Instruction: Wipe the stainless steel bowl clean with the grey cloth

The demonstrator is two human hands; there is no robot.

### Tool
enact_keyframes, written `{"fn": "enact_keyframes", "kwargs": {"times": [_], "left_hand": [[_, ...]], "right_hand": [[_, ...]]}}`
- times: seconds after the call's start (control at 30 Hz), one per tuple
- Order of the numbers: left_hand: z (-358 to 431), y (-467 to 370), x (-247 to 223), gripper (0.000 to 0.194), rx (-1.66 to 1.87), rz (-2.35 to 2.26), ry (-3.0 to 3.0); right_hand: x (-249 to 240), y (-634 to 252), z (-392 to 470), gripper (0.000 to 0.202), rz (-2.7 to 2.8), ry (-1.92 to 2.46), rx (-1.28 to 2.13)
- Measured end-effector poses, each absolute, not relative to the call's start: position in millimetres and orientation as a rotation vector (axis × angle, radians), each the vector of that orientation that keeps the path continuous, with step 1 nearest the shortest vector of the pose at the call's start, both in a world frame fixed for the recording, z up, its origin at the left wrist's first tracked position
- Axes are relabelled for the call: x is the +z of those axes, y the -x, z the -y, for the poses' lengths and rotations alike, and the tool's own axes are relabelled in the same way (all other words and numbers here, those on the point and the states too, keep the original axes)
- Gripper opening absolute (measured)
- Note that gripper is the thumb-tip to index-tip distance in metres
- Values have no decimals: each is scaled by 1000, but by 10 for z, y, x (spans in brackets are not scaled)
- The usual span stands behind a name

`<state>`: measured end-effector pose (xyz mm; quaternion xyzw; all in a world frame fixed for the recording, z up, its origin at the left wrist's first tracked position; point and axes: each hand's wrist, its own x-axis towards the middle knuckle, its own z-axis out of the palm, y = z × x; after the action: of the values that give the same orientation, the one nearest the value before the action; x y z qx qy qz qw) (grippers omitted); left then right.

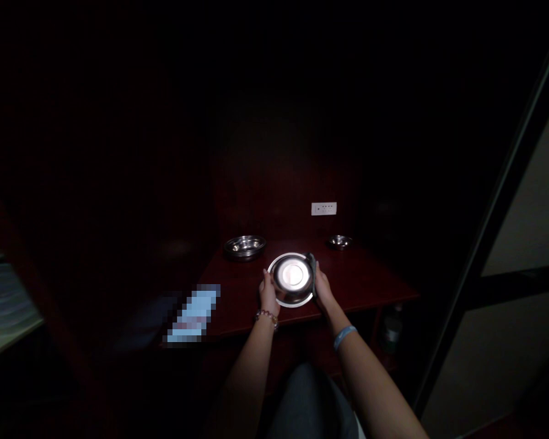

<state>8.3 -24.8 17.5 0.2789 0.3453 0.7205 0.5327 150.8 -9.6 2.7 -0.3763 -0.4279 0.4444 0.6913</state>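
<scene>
A shiny steel dish [293, 278], its rounded underside with a ring mark turned towards me, is held up over the front of the dark red tabletop [370, 286]. My left hand [268, 295] grips its left rim, thumb on the near face. On the opposite side, my right hand [322, 286] closes round a dark grey-green cloth [313, 275] pressed over the right rim. Further back on the left sit stacked steel dishes [245, 246], with a small steel bowl [339, 242] at the back right.
A white socket panel [324, 208] is on the back wall. A pixelated bright rectangle [194, 314] lies at the tabletop's left edge. Below the right side stands a clear bottle [392, 329]. Dark walls enclose both sides, and a framed pale panel [521, 231] rises at right.
</scene>
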Motion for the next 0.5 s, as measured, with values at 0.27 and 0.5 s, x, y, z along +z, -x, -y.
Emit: {"fn": "enact_keyframes", "kwargs": {"times": [0.27, 0.5], "left_hand": [[197, -82, 195, 42, 1736, -741, -500], [205, -191, 214, 33, 1632, -611, -573]], "right_hand": [[-19, -1475, 31, 68, 1064, 816, 1073], [43, -1502, 107, 63, 894, 787, 950]]}}
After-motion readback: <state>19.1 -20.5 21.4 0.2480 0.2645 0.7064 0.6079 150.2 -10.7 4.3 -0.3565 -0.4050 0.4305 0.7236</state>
